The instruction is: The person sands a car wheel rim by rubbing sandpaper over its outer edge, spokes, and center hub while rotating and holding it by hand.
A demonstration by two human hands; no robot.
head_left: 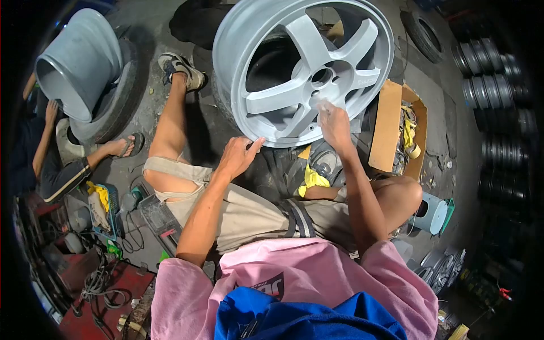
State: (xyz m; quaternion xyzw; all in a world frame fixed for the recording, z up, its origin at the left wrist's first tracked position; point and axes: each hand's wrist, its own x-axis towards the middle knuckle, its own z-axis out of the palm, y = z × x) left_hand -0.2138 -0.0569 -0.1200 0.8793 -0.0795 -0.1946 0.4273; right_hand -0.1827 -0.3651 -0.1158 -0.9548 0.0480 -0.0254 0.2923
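A pale grey spoked wheel rim (306,54) stands tilted in front of me, its face turned up toward me. My left hand (239,157) grips the near lip, with the thumb lying on the edge and the other fingers curled. Over a lower spoke close to the hub is my right hand (335,122). Its fingers are bent together and pressed near the spoke; the tips are blurred and pale, so what they hold cannot be made out. A dark tyre lies partly hidden beneath the wheel rim.
An open cardboard box (387,127) holding tape rolls and yellow material sits at the right. Leftward, another person's hand (52,110) touches a second grey rim (102,56) on a tyre (122,113). Stacked rims (487,90) line the right side; cables (99,283) lie lower left.
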